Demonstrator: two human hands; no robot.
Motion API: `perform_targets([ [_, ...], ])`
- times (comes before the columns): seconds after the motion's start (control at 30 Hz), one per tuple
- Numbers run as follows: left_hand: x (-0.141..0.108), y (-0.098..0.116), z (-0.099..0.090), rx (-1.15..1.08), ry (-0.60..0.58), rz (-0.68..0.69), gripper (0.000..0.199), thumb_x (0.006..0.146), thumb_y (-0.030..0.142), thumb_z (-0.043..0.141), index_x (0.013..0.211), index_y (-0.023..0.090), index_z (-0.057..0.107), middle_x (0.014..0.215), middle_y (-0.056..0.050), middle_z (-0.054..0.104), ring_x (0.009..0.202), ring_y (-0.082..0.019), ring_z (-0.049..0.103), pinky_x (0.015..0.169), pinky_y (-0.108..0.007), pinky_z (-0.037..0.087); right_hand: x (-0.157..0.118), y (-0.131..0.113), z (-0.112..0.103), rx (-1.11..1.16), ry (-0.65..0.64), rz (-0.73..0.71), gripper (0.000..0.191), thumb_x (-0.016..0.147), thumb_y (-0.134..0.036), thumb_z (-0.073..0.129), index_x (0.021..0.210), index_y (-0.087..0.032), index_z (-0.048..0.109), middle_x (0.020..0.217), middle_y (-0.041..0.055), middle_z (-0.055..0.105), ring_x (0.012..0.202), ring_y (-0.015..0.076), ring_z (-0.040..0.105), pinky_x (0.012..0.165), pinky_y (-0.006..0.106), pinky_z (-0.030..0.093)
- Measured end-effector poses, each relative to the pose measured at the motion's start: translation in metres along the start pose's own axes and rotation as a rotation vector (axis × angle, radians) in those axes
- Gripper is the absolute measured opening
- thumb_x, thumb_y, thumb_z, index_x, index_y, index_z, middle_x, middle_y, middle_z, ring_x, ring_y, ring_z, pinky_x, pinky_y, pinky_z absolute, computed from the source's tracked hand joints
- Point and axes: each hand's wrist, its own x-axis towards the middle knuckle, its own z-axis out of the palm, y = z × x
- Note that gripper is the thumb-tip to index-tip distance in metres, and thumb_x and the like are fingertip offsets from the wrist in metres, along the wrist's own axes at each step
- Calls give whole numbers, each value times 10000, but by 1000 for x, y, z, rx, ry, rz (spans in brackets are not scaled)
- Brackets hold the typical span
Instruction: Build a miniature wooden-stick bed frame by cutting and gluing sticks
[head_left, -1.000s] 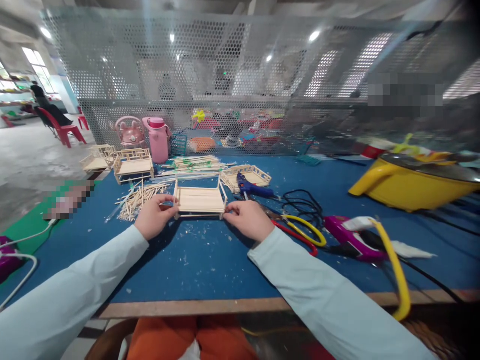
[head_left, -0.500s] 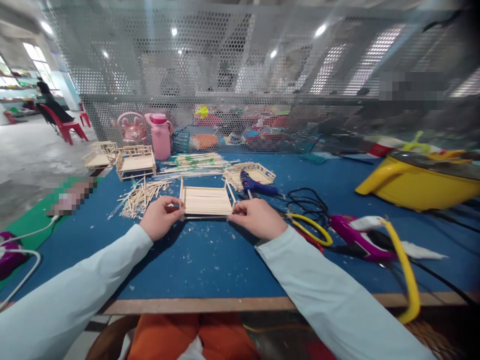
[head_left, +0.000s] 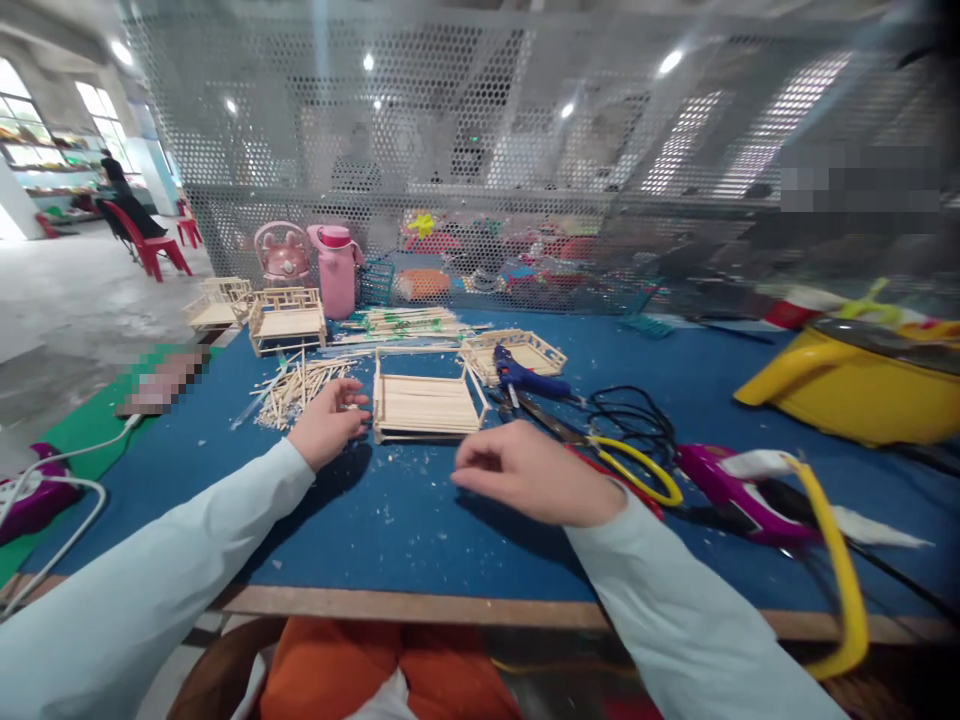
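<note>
A small model bed (head_left: 427, 404) made of thin wooden sticks stands on the blue tabletop in front of me, with short posts at its corners. Just left of it is my left hand (head_left: 330, 422), fingers apart and holding nothing. My right hand (head_left: 532, 470) hovers at the bed's near right corner, its fingers loosely curled with a gap to the thumb and nothing between them. Beyond it lies a blue glue gun (head_left: 531, 377), in front of another stick frame (head_left: 517, 355). Loose short sticks (head_left: 304, 390) are heaped behind my left hand.
Two more stick models (head_left: 289, 318) stand at the back left near a pink bottle (head_left: 337, 275). Scissors with yellow handles (head_left: 637, 470), a purple tool (head_left: 739, 495) and black cable lie right. A yellow pot (head_left: 855, 385) is farther right; perforated metal (head_left: 480, 200) rises behind.
Both hands have let go of the stick bed. The right hand has drawn back toward me, and the left has moved slightly away from the bed's side. The view has shifted a little left.
</note>
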Motion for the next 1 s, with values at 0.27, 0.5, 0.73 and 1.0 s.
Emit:
perform_targets([
  [0.27, 10, 2, 4, -130, 10, -99, 361, 649, 28, 570, 967, 152, 450, 658, -6, 590, 529, -84, 572, 569, -224, 480, 51, -12, 39, -342, 131, -71, 1063, 564, -589, 655, 1368, -4, 281, 1432, 254, 234, 1324, 363, 217, 1056, 537, 164],
  [0.5, 8, -1, 8, -136, 4, -81, 366, 666, 27, 565, 992, 155, 456, 645, 16, 575, 504, -70, 555, 561, -212, 474, 59, -5, 44, -354, 113, -37, 1101, 603, -730, 520, 1368, 21, 270, 1440, 243, 216, 1342, 333, 189, 1080, 455, 195],
  [0.73, 6, 0, 11, -84, 4, -57, 307, 726, 41, 498, 1006, 151, 438, 651, 22, 559, 492, -56, 543, 553, -198, 478, 60, -4, 46, -350, 142, -50, 1098, 579, -714, 557, 1354, 19, 298, 1428, 251, 246, 1333, 340, 213, 1076, 452, 217],
  [1.0, 14, -8, 6, 277, 14, 120, 342, 690, 15, 469, 1010, 136, 491, 735, -17, 610, 575, -99, 577, 631, -270, 505, 62, -3, 49, -363, 167, -53, 1089, 572, -717, 561, 1349, 6, 314, 1422, 248, 269, 1324, 343, 237, 1073, 449, 224],
])
